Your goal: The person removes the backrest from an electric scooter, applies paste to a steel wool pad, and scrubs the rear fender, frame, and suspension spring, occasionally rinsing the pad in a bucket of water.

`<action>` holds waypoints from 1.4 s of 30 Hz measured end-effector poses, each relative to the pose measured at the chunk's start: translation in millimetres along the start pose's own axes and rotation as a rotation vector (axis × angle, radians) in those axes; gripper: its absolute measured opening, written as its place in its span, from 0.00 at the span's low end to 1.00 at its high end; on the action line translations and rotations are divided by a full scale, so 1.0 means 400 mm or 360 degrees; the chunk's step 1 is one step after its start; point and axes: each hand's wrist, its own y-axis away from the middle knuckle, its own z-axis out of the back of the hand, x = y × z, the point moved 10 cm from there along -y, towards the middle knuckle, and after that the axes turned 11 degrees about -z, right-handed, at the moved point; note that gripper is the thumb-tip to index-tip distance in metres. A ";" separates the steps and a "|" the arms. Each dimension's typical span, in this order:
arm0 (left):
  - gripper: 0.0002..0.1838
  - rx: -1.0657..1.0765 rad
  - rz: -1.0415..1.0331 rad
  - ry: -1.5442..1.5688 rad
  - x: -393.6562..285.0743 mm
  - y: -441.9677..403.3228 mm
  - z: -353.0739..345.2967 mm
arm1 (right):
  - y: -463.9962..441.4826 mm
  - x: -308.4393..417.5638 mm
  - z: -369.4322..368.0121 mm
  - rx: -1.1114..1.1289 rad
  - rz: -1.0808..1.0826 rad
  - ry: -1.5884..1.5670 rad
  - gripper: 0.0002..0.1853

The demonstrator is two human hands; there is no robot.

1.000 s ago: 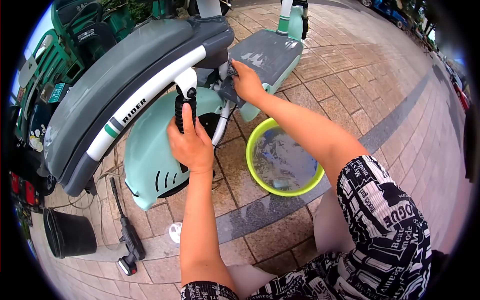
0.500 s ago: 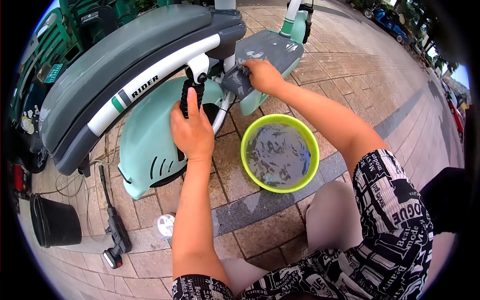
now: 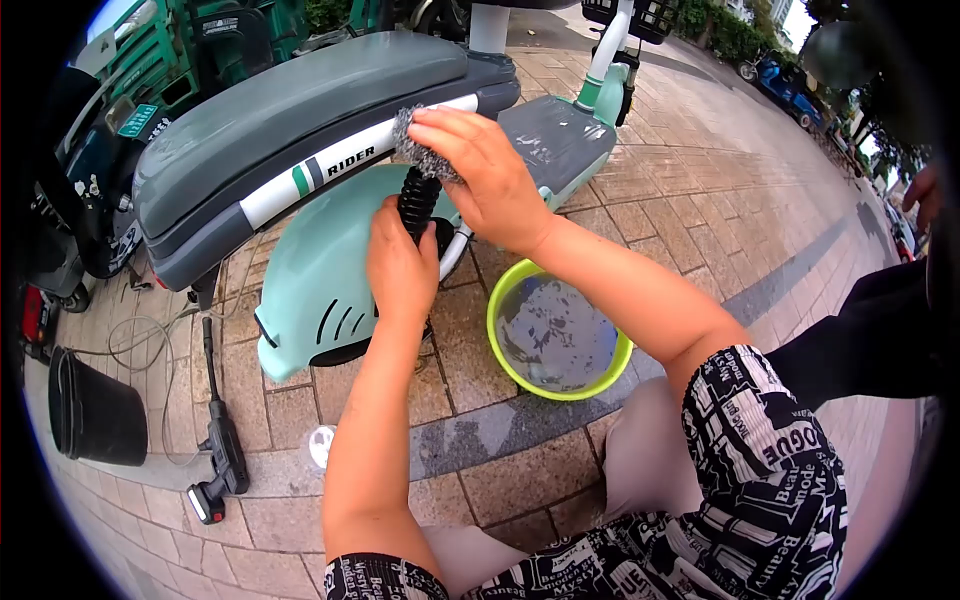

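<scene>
My right hand (image 3: 490,180) is closed on a fuzzy grey scrubber (image 3: 413,146), pressed to the scooter's white frame tube at the top of the black ribbed shock absorber (image 3: 417,203). My left hand (image 3: 402,262) wraps the lower part of that shock absorber, thumb on its right side. The electric scooter (image 3: 320,270) has a mint-green rear cover, a grey seat (image 3: 300,105) with a wet sheen, and "RIDER" lettered on the white tube. Its grey footboard (image 3: 555,140) shows wet patches. Below my right forearm stands a lime-green basin (image 3: 497,345) of cloudy grey water.
A black bucket (image 3: 98,410) and a cordless pressure washer gun (image 3: 222,450) with a hose are on the paving at left. A clear round object (image 3: 321,445) lies near my left forearm. At right, a person in dark clothes (image 3: 860,330) stands close. Green vehicles are behind the scooter.
My right hand has moved left from the footboard to the top of the shock absorber with the scrubber. My left hand has slid slightly lower. A person has come further into view at right.
</scene>
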 end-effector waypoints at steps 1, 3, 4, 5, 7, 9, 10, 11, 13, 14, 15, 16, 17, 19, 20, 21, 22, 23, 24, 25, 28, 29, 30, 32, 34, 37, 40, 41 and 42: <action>0.30 0.0004 0.0024 0.0037 0.005 -0.001 -0.001 | 0.019 -0.016 -0.033 0.0037 0.0048 0.0114 0.31; 0.29 -0.0009 0.0053 0.0085 0.011 -0.001 -0.007 | 0.046 -0.053 -0.026 0.0104 0.0079 0.0179 0.28; 0.29 -0.0007 0.0044 0.0050 0.012 -0.003 -0.009 | 0.049 -0.059 -0.016 0.0109 0.0099 0.0183 0.28; 0.29 0.0011 0.0038 0.0014 0.009 0.003 -0.009 | 0.051 -0.079 -0.003 0.0123 -0.0071 0.0108 0.28; 0.29 0.0074 0.0099 0.0052 0.016 0.007 -0.017 | 0.046 -0.139 0.033 0.0059 -0.0353 0.0058 0.27; 0.29 0.0078 0.0046 0.0010 0.008 0.000 -0.014 | 0.006 -0.102 0.071 -0.0070 -0.0285 0.0063 0.28; 0.30 0.0101 0.0072 0.0021 0.010 0.003 -0.018 | -0.013 -0.059 0.063 -0.0007 -0.0119 0.0060 0.28; 0.30 0.0110 0.0075 0.0029 0.012 0.009 -0.023 | -0.025 -0.015 0.046 0.0056 0.0037 0.0060 0.29; 0.30 0.0062 0.0008 0.0002 0.009 0.005 -0.019 | 0.002 -0.012 -0.016 0.0228 0.0223 0.0188 0.31; 0.30 0.0079 0.0041 -0.0004 0.012 0.004 -0.021 | 0.029 -0.067 -0.006 0.0178 0.0097 0.0256 0.31; 0.30 0.0055 0.0026 -0.0011 0.008 -0.004 -0.015 | 0.047 -0.119 0.014 0.0125 -0.0010 0.0316 0.31; 0.30 0.0039 0.0013 -0.0040 0.002 -0.002 -0.009 | 0.070 -0.136 0.028 0.0118 0.0010 0.0311 0.31; 0.30 0.0032 0.0010 -0.0065 -0.004 0.001 -0.006 | 0.081 -0.153 0.043 0.0156 -0.0147 0.0374 0.31; 0.30 0.0026 0.0008 -0.0078 -0.008 0.001 -0.011 | 0.098 -0.187 0.046 0.0201 -0.0321 0.0447 0.31; 0.30 0.0023 0.0006 -0.0077 -0.008 0.002 -0.011 | 0.053 -0.104 0.054 0.0113 -0.0182 0.0290 0.30; 0.30 0.0022 -0.0005 -0.0078 -0.008 0.002 -0.013 | 0.016 -0.034 0.060 0.0014 -0.0045 0.0136 0.29; 0.30 -0.0007 -0.0065 -0.0096 -0.014 0.001 -0.011 | -0.013 0.011 0.040 0.0013 0.0084 0.0072 0.30; 0.30 -0.0016 -0.0090 -0.0066 -0.025 -0.001 0.000 | -0.032 0.044 0.024 0.0012 0.0221 0.0005 0.32; 0.30 0.0030 -0.0051 -0.0053 -0.018 0.000 -0.007 | -0.034 0.028 -0.011 0.0135 0.0235 0.0069 0.30; 0.29 0.0066 -0.0012 -0.0040 -0.008 0.001 -0.013 | -0.023 -0.006 -0.006 0.0117 0.0242 0.0074 0.30; 0.30 0.0013 -0.0054 -0.0107 -0.013 0.001 -0.009 | 0.002 -0.149 0.063 -0.0102 -0.0083 0.0420 0.30; 0.30 -0.0005 -0.0059 -0.0092 -0.019 0.002 -0.010 | 0.004 -0.128 0.066 -0.0101 -0.0067 0.0437 0.30; 0.30 -0.0022 -0.0050 -0.0092 -0.019 0.000 -0.011 | -0.003 -0.104 0.063 -0.0070 -0.0121 0.0298 0.30; 0.30 -0.0025 -0.0068 -0.0099 -0.018 0.002 -0.014 | -0.020 -0.016 0.032 0.0053 -0.0042 0.0041 0.30; 0.30 0.0008 -0.0074 -0.0039 -0.016 0.002 -0.008 | -0.027 0.040 -0.010 0.0111 0.0201 -0.0013 0.29; 0.29 0.0089 0.0044 0.0039 -0.004 0.005 -0.009 | -0.015 -0.080 0.023 -0.0022 0.0077 0.0231 0.28; 0.29 0.0023 0.0029 -0.0024 0.009 0.009 -0.011 | 0.104 -0.206 0.086 0.0144 -0.0251 0.0491 0.28; 0.29 0.0013 0.0015 -0.0020 0.002 0.010 -0.016 | 0.174 -0.220 0.086 0.0314 -0.0354 0.0404 0.29; 0.30 0.0043 0.0035 -0.0030 0.002 0.010 -0.020 | 0.254 -0.230 0.078 0.0475 -0.0465 0.0308 0.29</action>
